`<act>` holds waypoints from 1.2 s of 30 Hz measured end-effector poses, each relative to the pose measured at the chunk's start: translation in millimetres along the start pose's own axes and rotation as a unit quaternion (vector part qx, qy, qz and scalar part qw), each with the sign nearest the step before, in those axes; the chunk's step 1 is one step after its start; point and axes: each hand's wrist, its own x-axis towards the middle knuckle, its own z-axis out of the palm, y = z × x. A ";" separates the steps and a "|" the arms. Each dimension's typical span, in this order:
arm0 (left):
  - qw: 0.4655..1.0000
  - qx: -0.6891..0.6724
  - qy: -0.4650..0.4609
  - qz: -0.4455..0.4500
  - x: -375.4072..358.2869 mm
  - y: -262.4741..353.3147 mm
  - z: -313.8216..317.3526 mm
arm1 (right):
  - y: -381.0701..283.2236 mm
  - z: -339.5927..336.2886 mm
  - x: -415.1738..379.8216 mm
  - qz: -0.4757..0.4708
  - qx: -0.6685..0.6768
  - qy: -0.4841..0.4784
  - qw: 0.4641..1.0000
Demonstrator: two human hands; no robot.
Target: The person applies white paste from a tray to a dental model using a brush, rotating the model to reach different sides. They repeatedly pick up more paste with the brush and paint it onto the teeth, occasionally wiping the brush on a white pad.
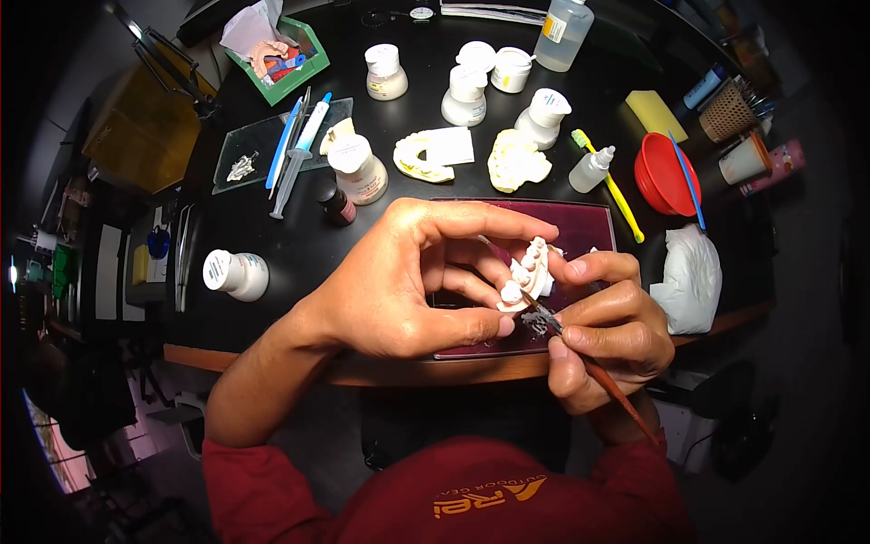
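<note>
Held between the thumb and fingers of my left hand (408,281) is a small dental model (528,274), a cream plaster piece with a row of teeth. My right hand (612,335) pinches a thin brush (609,385) with a reddish-brown handle, and its dark tip touches or nearly touches the model's lower end. The right index fingertip is close to the model's right side. Beneath both hands lies a dark red glass slab (589,222) with a grey smear of material (541,322) on it. My left fingers partly hide the model.
Several white jars (358,168) stand behind the hands, along with two plaster dental casts (518,163). A red bowl (660,177), yellow toothbrush (621,199) and crumpled white tissue (691,281) are at the right. Syringes (294,168) rest on a glass plate (237,150) at left, near a green bin (313,68).
</note>
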 end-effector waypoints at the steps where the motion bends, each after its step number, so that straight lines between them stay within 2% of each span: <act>1: 1.000 -0.002 -0.001 0.002 0.1 -0.5 0.1 | 0.7 0.2 -1.0 -0.001 0.002 0.002 1.000; 36: 1.000 -0.004 -0.001 -0.012 -0.4 2.5 1.6 | 0.0 0.1 -0.9 -0.012 -0.005 0.004 1.000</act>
